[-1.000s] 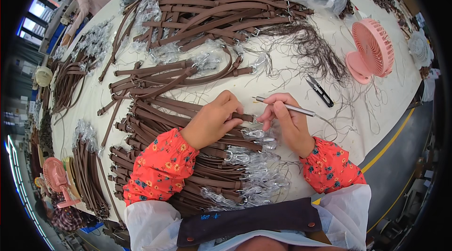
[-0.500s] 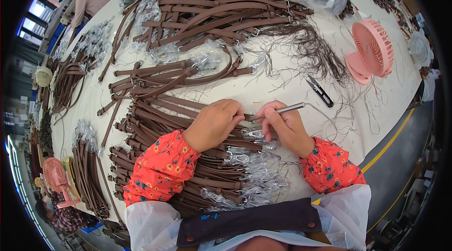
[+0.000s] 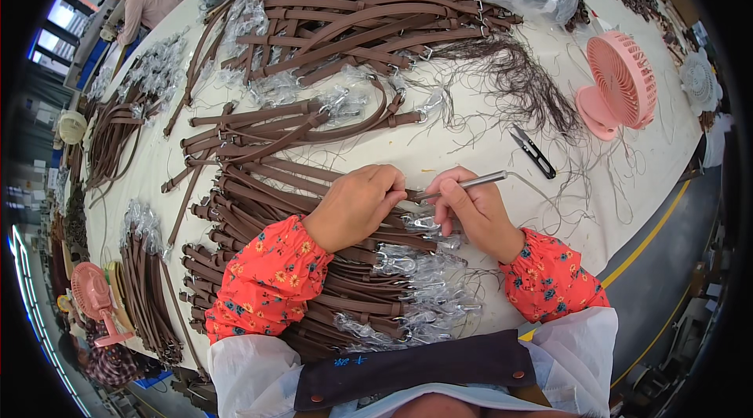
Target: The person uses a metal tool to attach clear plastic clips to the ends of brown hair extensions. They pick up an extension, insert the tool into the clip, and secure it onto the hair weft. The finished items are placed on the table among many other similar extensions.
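The left hand hides the strap end it pinches.

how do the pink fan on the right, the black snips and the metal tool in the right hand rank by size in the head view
1. pink fan, clearly largest.
2. and 3. metal tool and black snips look about alike in length; the right hand hides part of the tool, so no ranking.

Brown straps stacked in a pile on the white table, lying roughly left to right, metal clasps at right ends wrapped in clear plastic. Top strap pinned under the left hand, fingers curled down on it. Thin metal tool pinched in the right hand, tilted, tip meeting the strap end between both hands.
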Tool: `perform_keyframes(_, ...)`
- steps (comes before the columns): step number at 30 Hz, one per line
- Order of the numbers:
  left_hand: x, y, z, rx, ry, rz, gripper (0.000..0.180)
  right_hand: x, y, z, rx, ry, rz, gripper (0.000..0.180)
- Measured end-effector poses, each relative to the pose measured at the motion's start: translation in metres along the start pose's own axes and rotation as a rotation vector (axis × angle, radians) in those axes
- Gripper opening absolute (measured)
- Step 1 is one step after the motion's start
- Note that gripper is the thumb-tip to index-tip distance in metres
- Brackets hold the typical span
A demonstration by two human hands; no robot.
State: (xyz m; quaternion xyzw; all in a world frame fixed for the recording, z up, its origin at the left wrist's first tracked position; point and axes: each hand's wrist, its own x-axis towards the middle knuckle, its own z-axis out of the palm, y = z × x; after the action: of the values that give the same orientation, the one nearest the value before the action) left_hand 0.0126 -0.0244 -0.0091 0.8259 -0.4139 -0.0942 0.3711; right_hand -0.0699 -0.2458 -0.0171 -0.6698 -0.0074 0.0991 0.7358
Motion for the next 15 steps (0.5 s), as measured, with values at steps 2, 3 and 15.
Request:
perform_keyframes(2,0.0003,-0.0005,0.0001,-0.007,-0.006,0.0,0.012,0.0,0.0006,-0.0004,-0.002,0.0,-0.002,0.036)
perform_keyframes(3,0.0001,-0.0011,0.0001,-0.006,-0.005,0.004,0.012,0.0001,0.001,-0.0005,-0.002,-0.001,-0.003,0.036)
perform_keyframes(15,0.0007,0.0019,0.0023,-0.199,0.037,-0.115,0.017,-0.0006,0.0027,-0.0014,0.057,0.034,-0.017,0.036)
